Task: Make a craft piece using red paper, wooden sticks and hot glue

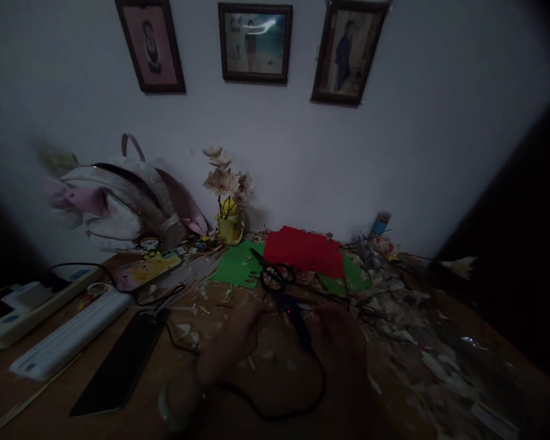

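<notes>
And up on the white wall (394,171), three framed portraits (255,43) hang in a row! Below them, a pale backpack (123,205) slumps just beside a yellow pot (230,227) of pale flowers (222,180). Over on the wooden desk (36,397), a power strip (27,311) sits at the left edge, a black smartphone (119,363) lying flat nearby!

Scissors (275,277) on paper sheets (303,250), vase (230,229) behind, backpack (119,205) left, paper scraps (421,348) right.

"Can we make out what the left hand (229,348) and right hand (341,339) are gripping?"

"No, we find both too dark and blurred."

"And the scraps (421,348)?"

"Too small for us to name, and the picture's edge cuts off the bench (36,391)."
</notes>
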A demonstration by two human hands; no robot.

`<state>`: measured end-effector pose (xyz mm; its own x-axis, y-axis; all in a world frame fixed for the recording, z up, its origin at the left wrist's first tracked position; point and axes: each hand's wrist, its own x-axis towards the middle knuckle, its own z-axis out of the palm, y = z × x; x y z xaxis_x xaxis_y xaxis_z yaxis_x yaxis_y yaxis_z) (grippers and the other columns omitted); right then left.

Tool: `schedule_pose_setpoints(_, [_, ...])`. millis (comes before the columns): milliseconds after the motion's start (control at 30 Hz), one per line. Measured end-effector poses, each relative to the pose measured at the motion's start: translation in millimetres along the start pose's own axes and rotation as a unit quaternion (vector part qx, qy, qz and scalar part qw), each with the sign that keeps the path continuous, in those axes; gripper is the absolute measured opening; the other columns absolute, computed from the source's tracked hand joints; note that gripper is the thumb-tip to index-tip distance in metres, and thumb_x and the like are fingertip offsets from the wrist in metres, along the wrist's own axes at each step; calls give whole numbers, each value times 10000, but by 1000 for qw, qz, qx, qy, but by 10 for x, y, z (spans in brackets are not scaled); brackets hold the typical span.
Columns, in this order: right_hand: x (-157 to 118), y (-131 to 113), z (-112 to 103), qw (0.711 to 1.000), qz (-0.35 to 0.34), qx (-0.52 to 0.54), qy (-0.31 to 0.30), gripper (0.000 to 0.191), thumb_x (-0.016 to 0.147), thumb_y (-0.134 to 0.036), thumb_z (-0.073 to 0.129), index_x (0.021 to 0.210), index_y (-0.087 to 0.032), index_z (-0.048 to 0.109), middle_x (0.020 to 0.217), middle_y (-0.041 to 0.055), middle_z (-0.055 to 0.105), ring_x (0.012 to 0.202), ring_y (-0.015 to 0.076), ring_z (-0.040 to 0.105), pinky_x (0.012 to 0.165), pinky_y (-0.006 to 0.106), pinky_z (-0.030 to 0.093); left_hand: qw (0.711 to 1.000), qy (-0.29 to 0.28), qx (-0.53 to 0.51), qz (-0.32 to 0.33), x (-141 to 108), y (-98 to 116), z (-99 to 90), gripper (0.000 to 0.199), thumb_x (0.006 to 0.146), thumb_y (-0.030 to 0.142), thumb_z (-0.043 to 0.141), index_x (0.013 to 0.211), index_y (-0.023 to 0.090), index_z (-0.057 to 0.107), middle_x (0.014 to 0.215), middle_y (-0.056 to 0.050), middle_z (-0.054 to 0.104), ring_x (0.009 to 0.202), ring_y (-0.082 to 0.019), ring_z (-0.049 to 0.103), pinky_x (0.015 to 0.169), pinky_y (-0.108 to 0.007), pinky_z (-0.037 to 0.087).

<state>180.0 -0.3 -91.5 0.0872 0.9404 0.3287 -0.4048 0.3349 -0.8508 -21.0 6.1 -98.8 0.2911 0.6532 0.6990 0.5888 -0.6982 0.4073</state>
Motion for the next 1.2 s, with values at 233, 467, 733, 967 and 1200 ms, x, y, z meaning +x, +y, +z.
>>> schedule_pose_setpoints(233, [-18,-123,59,997,59,57,-2,161,660,-324,704,794,-244,666,632,-21,640,330,32,413,310,142,290,998,-13,57,29,13,-72,-12,382,723,-23,356,983,205,517,786,-46,561,733,-175,518,610,-263,407])
schedule_pose_setpoints(467, [-11,-111,81,998,58,34,13,131,666,-322,688,736,-219,648,615,-26,609,321,19,386,300,136,261,986,-4,155,68,63,-50,-92,282,706,-2,360,830,197,516,679,-32,533,666,-178,490,559,-263,359])
schedule_pose_setpoints(733, [-16,-82,58,999,36,-16,-6,142,704,-360,633,742,-223,621,622,-24,590,341,25,378,326,149,266,959,19,245,141,96,-51,-166,288,708,-13,367,841,180,536,676,-49,592,643,-186,525,562,-280,383])
schedule_pose_setpoints(967, [20,-116,29,998,7,-47,-32,137,721,-349,603,729,-213,617,603,-18,592,348,36,383,330,159,277,931,62,294,209,141,-31,-238,284,741,9,362,893,163,546,713,-61,641,590,-165,516,536,-276,379])
schedule_pose_setpoints(1200, [16,-118,21,998,10,-42,-40,81,734,-295,586,716,-219,606,603,-22,584,359,41,403,347,166,265,928,71,296,214,175,0,-256,263,758,19,361,868,169,546,656,-46,622,563,-160,492,520,-272,361])
